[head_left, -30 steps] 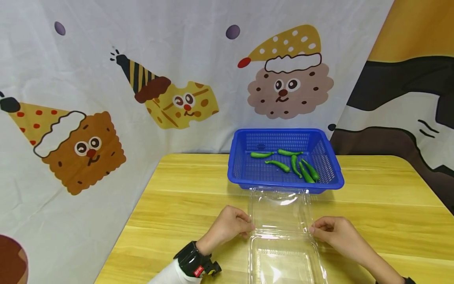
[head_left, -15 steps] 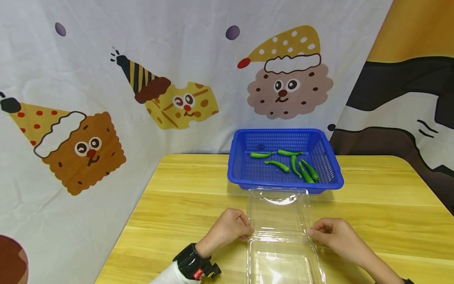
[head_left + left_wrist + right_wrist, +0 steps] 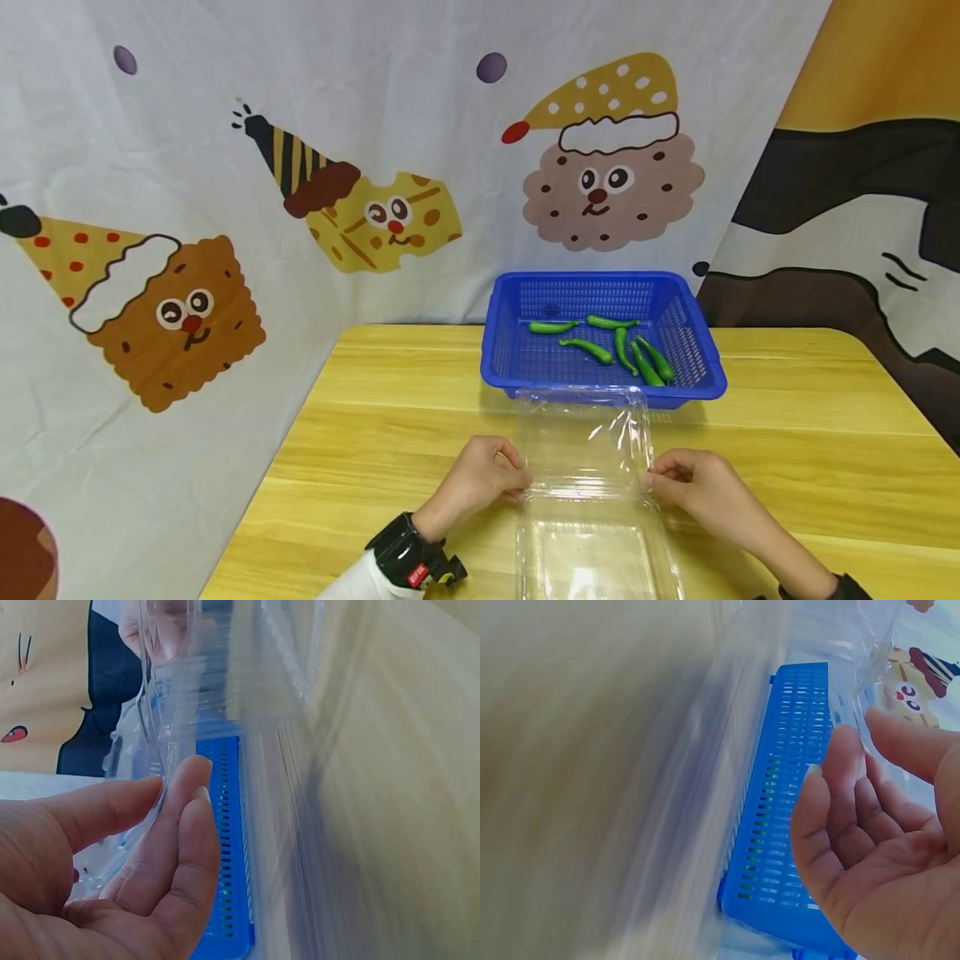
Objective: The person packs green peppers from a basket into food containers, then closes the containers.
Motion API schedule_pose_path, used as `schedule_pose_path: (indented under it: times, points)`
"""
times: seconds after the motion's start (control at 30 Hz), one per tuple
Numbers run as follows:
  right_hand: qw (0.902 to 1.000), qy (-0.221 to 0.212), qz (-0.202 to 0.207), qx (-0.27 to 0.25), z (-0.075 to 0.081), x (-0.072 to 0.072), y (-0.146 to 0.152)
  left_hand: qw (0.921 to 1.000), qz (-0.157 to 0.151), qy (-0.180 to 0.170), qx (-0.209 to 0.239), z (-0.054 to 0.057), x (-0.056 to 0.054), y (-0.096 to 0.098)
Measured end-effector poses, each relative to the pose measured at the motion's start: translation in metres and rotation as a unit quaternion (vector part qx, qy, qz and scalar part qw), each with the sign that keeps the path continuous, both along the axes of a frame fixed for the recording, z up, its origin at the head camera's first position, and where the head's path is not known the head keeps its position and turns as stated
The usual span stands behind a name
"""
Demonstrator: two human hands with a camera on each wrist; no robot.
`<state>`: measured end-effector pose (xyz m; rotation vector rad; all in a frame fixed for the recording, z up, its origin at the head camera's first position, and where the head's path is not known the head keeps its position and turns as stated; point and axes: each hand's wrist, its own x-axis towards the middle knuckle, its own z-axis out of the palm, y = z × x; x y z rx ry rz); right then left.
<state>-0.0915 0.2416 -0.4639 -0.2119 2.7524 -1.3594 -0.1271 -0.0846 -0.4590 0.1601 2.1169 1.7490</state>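
A clear plastic clamshell container is unfolded over the table, its lid half pointing away from me and overlapping the basket's front rim in the head view. My left hand pinches its left edge near the hinge between thumb and fingertips. On the opposite edge, my right hand pinches it the same way. Both wrist views show the thin plastic rim between thumb and index finger. The container's near end runs out of the head view at the bottom.
Behind the container stands a blue plastic basket with several green peppers on its floor. The wooden table ends at a cloth backdrop with cartoon prints. A black wrist strap is on the left forearm.
The container has shifted slightly left, with its lid edge a little higher against the basket. Both hands have moved slightly left along with it, still pinching the edges.
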Motion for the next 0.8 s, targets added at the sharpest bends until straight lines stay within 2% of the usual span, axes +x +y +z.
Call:
schedule_pose_path:
  times: [0.17, 0.4, 0.8]
  points:
    - [0.9994, 0.032, -0.009, -0.005, 0.000, -0.009, -0.007, 0.9996, 0.018, 0.002, 0.022, -0.001, -0.002, -0.002]
    - [0.9986, 0.047, -0.020, -0.012, -0.002, -0.019, -0.015, 0.9988, 0.041, 0.008, 0.024, -0.003, -0.007, -0.006]
    - [0.9984, 0.016, 0.000, -0.054, -0.004, -0.025, -0.021, 0.9971, 0.063, 0.015, 0.040, -0.006, -0.011, -0.014]
